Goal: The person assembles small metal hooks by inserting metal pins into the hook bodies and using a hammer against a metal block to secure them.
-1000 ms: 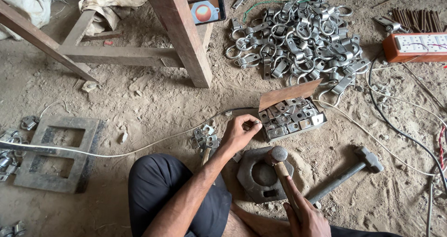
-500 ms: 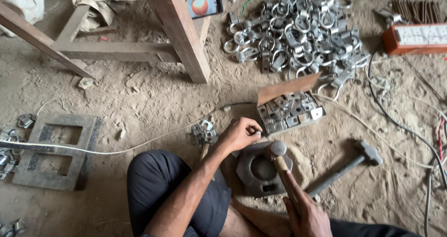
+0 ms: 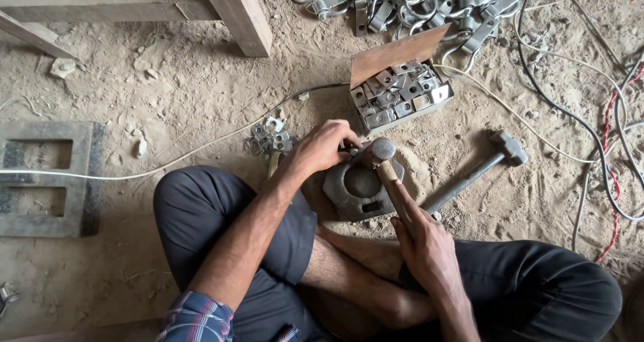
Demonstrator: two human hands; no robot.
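I sit cross-legged on a sandy floor. A dark metal block [image 3: 355, 187] with a round hollow lies in front of my legs. My left hand [image 3: 322, 146] holds a small metal piece, mostly hidden by the fingers, at the block's upper left edge. My right hand [image 3: 422, 245] grips the wooden handle of a hammer [image 3: 384, 151]; its rounded steel head rests at the block's top edge, right beside my left fingers.
A small box of flat metal plates [image 3: 399, 93] stands open behind the block. A pile of metal clamps [image 3: 409, 3] lies at the top. A second hammer [image 3: 483, 167] lies at right. Cables [image 3: 590, 93] run at right, a few loose plates [image 3: 268, 137] at left, a wooden leg [image 3: 235, 13].
The view has drawn closer to the block. My left hand has come from the box side down onto the block's edge. The hammer head stays at the block.
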